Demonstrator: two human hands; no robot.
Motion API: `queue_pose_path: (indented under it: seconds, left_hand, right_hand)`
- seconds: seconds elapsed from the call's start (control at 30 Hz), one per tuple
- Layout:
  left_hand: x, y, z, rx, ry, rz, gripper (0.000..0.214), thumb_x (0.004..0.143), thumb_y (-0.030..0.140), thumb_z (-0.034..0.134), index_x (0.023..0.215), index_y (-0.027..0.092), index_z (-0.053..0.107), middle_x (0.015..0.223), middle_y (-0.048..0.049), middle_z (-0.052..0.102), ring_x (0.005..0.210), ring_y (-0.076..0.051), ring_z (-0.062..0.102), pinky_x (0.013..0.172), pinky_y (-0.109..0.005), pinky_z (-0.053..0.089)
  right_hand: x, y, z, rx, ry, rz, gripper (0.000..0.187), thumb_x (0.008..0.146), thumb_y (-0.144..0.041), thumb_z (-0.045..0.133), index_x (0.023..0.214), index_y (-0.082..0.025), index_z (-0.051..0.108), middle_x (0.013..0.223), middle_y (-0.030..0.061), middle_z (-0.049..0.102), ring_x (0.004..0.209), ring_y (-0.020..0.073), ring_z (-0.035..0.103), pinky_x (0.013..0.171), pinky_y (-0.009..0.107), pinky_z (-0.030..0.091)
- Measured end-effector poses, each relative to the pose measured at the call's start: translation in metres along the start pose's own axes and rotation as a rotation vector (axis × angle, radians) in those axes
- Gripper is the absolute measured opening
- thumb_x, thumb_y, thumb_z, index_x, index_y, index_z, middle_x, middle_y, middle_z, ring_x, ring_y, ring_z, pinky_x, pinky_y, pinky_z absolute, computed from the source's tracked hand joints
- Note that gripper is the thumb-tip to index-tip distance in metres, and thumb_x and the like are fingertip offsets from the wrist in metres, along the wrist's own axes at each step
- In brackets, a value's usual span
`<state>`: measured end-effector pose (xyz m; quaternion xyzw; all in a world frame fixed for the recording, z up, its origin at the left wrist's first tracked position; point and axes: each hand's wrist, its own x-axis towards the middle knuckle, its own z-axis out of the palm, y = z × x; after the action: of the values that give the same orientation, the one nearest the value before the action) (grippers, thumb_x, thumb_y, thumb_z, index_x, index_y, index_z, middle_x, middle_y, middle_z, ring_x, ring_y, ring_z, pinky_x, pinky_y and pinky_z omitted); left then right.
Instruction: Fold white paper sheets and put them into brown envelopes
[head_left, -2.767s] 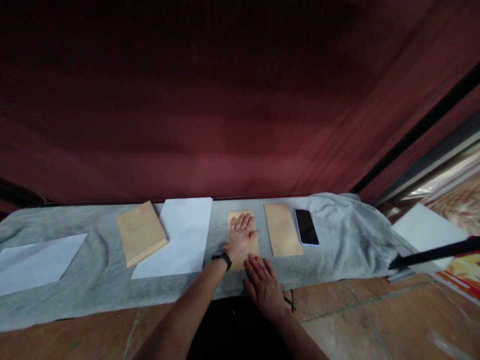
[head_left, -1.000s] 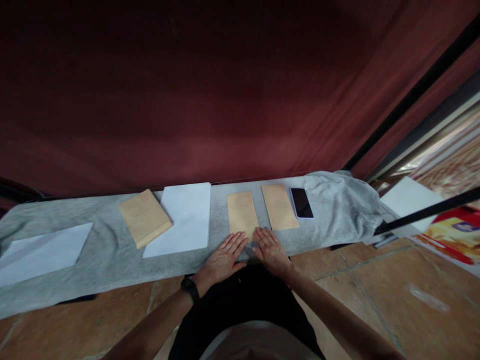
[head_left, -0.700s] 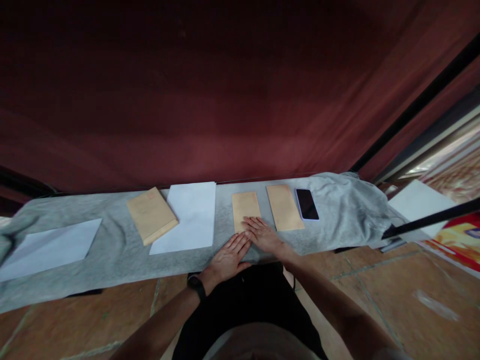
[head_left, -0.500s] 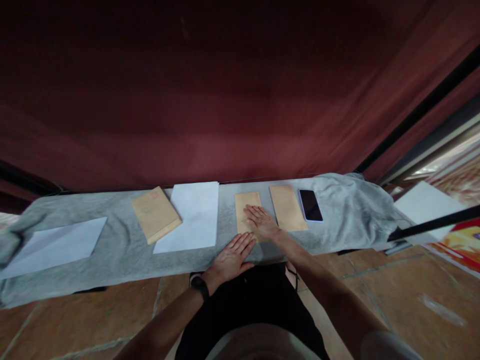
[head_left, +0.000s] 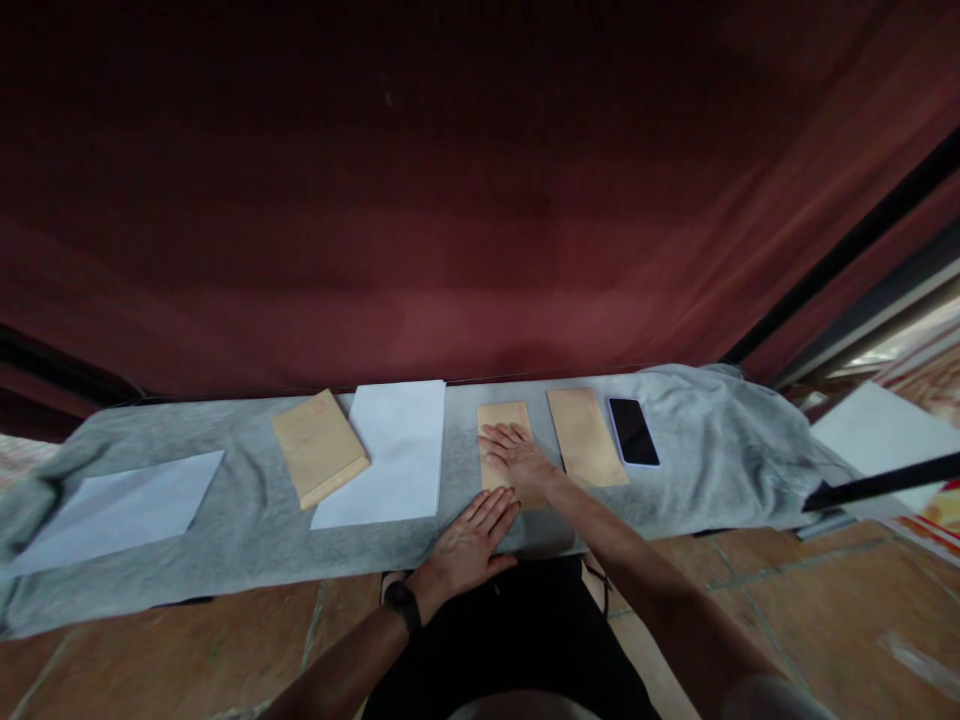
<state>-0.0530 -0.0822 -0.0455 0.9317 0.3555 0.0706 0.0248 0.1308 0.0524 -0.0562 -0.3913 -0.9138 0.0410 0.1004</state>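
Plainly, we have both palms down over one brown envelope (head_left: 496,413), which lies flat on the grey cloth (head_left: 247,530) straight ahead of us, its short end toward our lap. Our right hand (head_left: 517,460) rests across the middle of it, fingers straight and slightly fanned, reaching over to its left side, with the far end showing beyond them. Our left hand (head_left: 471,545), with a dark wristband (head_left: 403,604) at the wrist, lays its fingertips on the near left part of the same envelope; those fingers lie nearly together, with the thumb apart from them. Neither hand is clamped on anything, and we cannot tell how hard either one presses. Just to the right we see a second envelope (head_left: 587,437), flat and apart from the first, and close beside it a phone (head_left: 634,432) with a dark screen and a pale edge. To our left lies a pile of white paper (head_left: 390,455), and a thick stack of brown envelopes (head_left: 319,448) sits askew, overlapping its left side. Farther left we have another white sheet (head_left: 124,508). Beyond the cloth stands a dark red backdrop (head_left: 450,220).
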Motion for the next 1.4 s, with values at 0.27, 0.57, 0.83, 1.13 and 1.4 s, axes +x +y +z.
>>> queue_pose_path:
  seconds: [0.27, 0.57, 0.83, 1.13, 1.4]
  left_hand:
    - [-0.001, 0.000, 0.000, -0.003, 0.012, 0.000, 0.078, 0.096, 0.059, 0.048, 0.157, 0.020, 0.021, 0.165, -0.0118, 0.024, 0.151, -0.025, 0.023, 0.123, -0.042, 0.023]
    - [-0.002, -0.002, 0.004, 0.016, 0.033, -0.001, 0.078, 0.096, 0.059, 0.048, 0.158, 0.021, 0.020, 0.165, -0.0108, 0.023, 0.151, -0.025, 0.023, 0.123, -0.042, 0.024]
    - [-0.003, -0.001, 0.005, 0.036, 0.021, -0.005, 0.080, 0.096, 0.060, 0.045, 0.159, 0.019, 0.017, 0.165, -0.0113, 0.023, 0.152, -0.025, 0.020, 0.124, -0.041, 0.020]
    - [-0.001, 0.000, 0.003, 0.035, 0.012, 0.000, 0.080, 0.098, 0.060, 0.041, 0.160, 0.019, 0.010, 0.165, -0.0117, 0.021, 0.152, -0.024, 0.021, 0.124, -0.041, 0.019]
    - [-0.001, 0.000, 0.003, 0.008, 0.033, 0.002, 0.078, 0.097, 0.060, 0.042, 0.158, 0.018, 0.019, 0.162, -0.0127, 0.030, 0.151, -0.024, 0.026, 0.123, -0.041, 0.021]
  right_hand:
    - [0.037, 0.012, 0.005, -0.018, 0.049, 0.260, 0.051, 0.105, -0.039, 0.032, 0.151, -0.019, 0.041, 0.160, 0.0104, 0.033, 0.149, 0.0239, 0.030, 0.122, 0.047, 0.018]
    - [0.025, 0.001, 0.020, -0.025, 0.157, 0.474, 0.063, 0.104, -0.046, 0.029, 0.152, -0.006, 0.036, 0.159, 0.0203, 0.031, 0.149, 0.0306, 0.028, 0.120, 0.050, 0.022]
    - [-0.015, -0.011, 0.027, -0.044, 0.243, 0.474, 0.061, 0.105, -0.042, 0.025, 0.151, -0.004, 0.037, 0.159, 0.0199, 0.032, 0.148, 0.0294, 0.031, 0.119, 0.049, 0.026]
    - [-0.074, -0.038, 0.024, -0.103, 0.271, 0.388, 0.057, 0.104, -0.034, 0.033, 0.154, -0.006, 0.033, 0.157, 0.0180, 0.037, 0.147, 0.0267, 0.033, 0.119, 0.045, 0.028]
    - [-0.105, -0.056, 0.010, -0.097, 0.228, 0.331, 0.057, 0.104, -0.039, 0.038, 0.155, -0.014, 0.032, 0.158, 0.0135, 0.038, 0.144, 0.0254, 0.039, 0.120, 0.044, 0.027]
